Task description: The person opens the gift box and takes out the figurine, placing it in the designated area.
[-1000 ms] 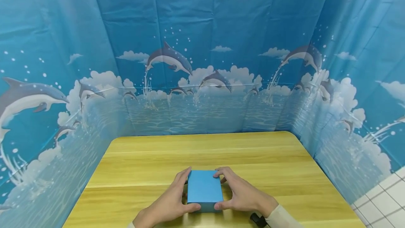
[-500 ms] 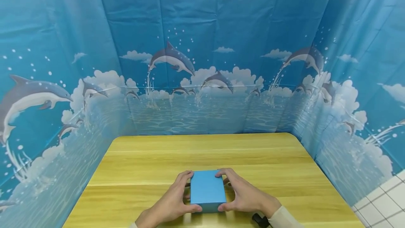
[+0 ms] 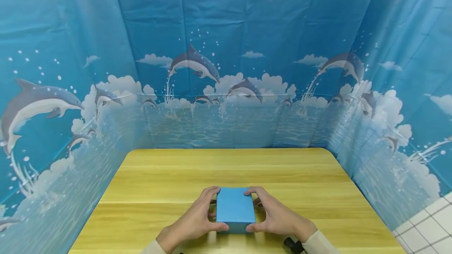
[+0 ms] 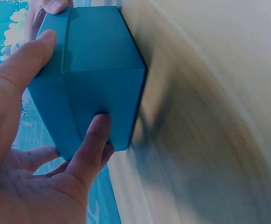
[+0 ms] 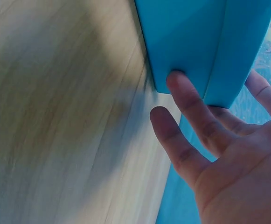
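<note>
A blue box (image 3: 235,205) with a smooth top sits at the near middle of the wooden table. My left hand (image 3: 196,217) grips its left side, thumb on the front face and fingertips at the far left corner. On the right side my right hand (image 3: 279,215) holds it likewise, with the index finger over the far right corner of the top. A seam like a lid's edge runs round the box (image 4: 102,39) in the left wrist view. One fingertip of the left hand presses a side face there. In the right wrist view, fingers (image 5: 184,88) touch the other side.
The yellow wood-grain table (image 3: 226,167) stretches out behind the box. A dolphin-print curtain (image 3: 226,124) encloses its back and sides. A small black object (image 3: 294,245) lies by the right wrist. White floor tiles (image 3: 420,226) show at the lower right.
Both hands keep their hold on the box. In the head view, box and hands appear slightly further right, and the curtain has shifted right too.
</note>
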`<state>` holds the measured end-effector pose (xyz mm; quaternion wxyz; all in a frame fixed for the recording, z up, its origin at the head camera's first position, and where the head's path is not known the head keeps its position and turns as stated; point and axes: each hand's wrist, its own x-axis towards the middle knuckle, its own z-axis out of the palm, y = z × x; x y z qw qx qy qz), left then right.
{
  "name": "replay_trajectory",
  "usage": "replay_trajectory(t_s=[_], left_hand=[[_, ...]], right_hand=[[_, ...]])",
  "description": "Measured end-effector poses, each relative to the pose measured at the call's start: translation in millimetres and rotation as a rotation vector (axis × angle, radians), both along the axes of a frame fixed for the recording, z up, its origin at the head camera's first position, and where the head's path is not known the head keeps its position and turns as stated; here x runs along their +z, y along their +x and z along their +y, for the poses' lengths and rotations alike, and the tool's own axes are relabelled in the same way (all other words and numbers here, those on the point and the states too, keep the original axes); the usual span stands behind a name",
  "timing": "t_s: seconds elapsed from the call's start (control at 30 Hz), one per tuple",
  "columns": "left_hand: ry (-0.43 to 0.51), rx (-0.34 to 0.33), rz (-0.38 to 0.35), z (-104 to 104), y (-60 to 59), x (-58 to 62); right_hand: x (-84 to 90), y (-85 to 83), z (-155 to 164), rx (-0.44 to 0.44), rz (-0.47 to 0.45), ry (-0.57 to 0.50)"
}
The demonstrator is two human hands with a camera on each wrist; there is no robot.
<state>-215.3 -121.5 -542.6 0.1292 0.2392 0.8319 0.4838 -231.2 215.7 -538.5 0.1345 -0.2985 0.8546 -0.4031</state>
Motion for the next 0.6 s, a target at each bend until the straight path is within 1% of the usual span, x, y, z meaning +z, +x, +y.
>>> replay_trajectory(t_s=[0.07, 0.17, 0.33, 0.47, 0.6], left_hand=[[0.005, 0.001, 0.0, 0.5, -2.5, 0.5], [-0.013, 0.01, 0.017, 0.7, -5.0, 0.4], [-0.078, 0.02, 0.071, 1.7, -7.9, 1.0], [-0.139, 0.023, 0.123, 3.0, -8.1, 3.1], [-0.163, 0.028, 0.158, 3.8, -6.5, 5.5]], right_hand=[[0.9, -0.8, -0.2, -0.002, -0.003, -0.014], [1.9, -2.8, -1.0, -0.007, -0.005, -0.021], [0.9, -5.3, -0.8, -0.028, -0.006, -0.015], [0.5, -5.9, 0.7, -0.048, -0.002, -0.002], [-0.5, -7.0, 1.5, -0.047, 0.008, 0.013]])
